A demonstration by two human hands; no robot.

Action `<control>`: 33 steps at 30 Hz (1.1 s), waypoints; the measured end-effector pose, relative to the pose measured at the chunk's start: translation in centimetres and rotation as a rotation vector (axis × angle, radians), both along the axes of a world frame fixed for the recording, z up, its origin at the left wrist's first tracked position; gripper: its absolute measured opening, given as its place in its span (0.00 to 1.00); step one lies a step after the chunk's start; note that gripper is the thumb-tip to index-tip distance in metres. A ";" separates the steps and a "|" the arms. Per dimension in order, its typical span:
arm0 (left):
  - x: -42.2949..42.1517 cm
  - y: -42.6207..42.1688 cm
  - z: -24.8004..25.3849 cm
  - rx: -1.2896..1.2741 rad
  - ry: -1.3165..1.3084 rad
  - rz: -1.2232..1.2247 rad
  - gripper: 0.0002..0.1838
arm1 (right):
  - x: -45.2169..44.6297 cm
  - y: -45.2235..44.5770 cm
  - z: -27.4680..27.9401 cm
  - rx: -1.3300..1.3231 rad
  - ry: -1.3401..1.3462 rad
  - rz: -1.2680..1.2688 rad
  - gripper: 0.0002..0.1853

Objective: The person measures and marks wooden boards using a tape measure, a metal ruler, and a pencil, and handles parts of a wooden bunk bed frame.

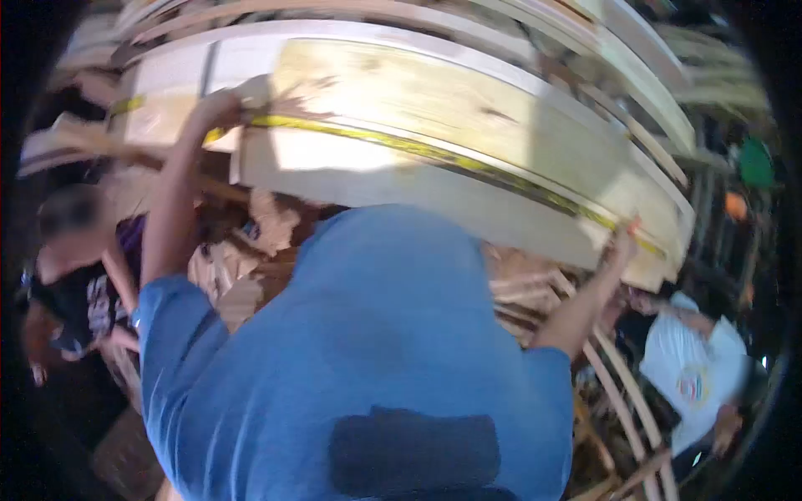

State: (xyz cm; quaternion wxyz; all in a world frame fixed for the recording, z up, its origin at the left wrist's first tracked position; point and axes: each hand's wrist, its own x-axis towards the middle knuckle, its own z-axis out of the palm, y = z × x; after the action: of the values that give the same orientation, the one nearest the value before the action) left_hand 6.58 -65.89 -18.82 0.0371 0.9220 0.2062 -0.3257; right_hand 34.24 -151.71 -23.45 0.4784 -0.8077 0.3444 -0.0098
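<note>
A yellow tape measure blade point(459, 159) is stretched along a pale wooden board point(409, 88), across the top of the view. My left hand point(234, 102) is at the board's left part, its fingers closed over the blade; its fingertips are blurred. Far to the right, my right hand point(620, 244) is closed at the blade near the board's right end. A small orange thing shows at its fingertips, too blurred to name. A lower pale board point(334, 171) lies along the near side of the blade.
More long planks point(368, 12) lie beyond the board. Crumpled brown paper-like pieces point(242, 267) and wood strips point(622, 392) are below it. One person in a dark shirt point(92, 309) is at the left, another in a white shirt point(693, 367) at the right.
</note>
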 end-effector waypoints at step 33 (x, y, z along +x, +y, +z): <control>-1.1 5.0 -3.5 -0.089 0.027 -0.057 0.12 | -4.1 13.6 2.8 0.423 -0.288 0.694 0.09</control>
State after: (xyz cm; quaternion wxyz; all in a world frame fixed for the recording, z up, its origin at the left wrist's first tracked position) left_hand 5.50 -60.86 -22.36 0.0658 0.9205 0.1655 -0.3479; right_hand 30.13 -138.15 -20.65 0.6516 -0.7502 -0.0237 0.1099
